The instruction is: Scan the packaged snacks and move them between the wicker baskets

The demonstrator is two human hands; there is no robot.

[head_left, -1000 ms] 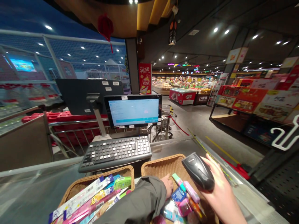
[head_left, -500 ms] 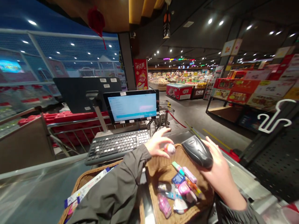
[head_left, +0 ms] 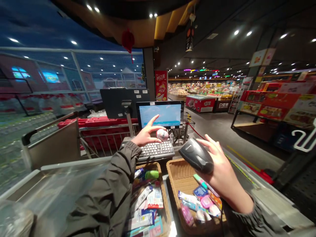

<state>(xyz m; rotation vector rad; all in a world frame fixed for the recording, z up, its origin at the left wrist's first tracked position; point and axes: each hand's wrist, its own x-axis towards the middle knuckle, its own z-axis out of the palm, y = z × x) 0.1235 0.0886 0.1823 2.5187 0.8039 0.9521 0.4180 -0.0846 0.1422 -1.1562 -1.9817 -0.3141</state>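
Pinched between the thumb and fingers of my left hand is a small egg-shaped packet, white with red and dark print. It is in front of the keyboard and below the monitor screen; my index finger sticks up. My right hand grips a black handheld barcode scanner, its head pointing left toward the egg-shaped packet. Under the scanner stands a wicker basket with several small packets and a pink wrapped item. A second wicker basket, also holding wrapped goods, is partly covered by my left sleeve.
A second, dark monitor faces away behind the keyboard. A metal counter extends to the left, with a metal railing beyond. Stacked boxes and a white hook are at the right.
My view has swung left and up. My left hand has carried the egg-shaped packet from above the right basket to the keyboard. The right hand still holds the scanner.
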